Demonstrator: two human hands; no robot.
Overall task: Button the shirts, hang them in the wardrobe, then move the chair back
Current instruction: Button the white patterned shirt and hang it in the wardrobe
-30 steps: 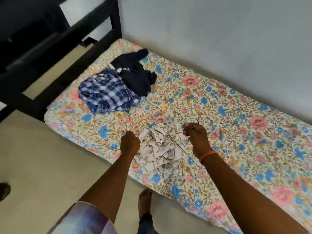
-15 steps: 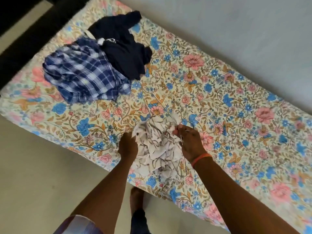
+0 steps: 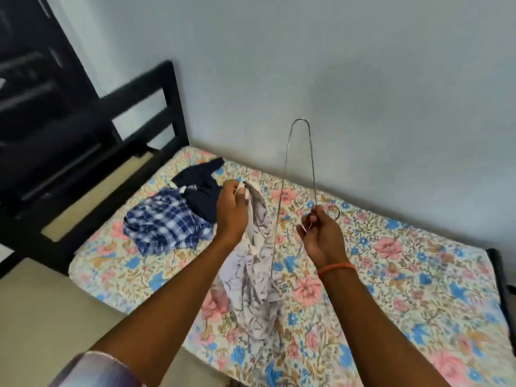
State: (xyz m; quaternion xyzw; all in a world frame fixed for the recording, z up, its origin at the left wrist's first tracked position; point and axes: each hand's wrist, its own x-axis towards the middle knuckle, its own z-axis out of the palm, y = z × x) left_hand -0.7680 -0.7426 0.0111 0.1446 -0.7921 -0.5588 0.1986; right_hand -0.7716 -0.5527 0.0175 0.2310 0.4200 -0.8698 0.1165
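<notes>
1. A pale, crumpled printed shirt point(image 3: 252, 263) is pinched at its top edge by the left hand point(image 3: 233, 212) and hangs down onto the floral-sheeted bed point(image 3: 405, 263).
2. A thin silver wire hanger point(image 3: 300, 174) is held on end by the right hand point(image 3: 321, 233).
3. A blue-and-white checked shirt point(image 3: 167, 222) and a dark navy garment point(image 3: 202, 191) are seen lying touching each other near the black headboard point(image 3: 156, 107).

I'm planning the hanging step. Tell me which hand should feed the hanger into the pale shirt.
Right. The right hand already pinches the wire hanger near its hook, while the left hand grips the pale shirt by its top, holding it up.
</notes>
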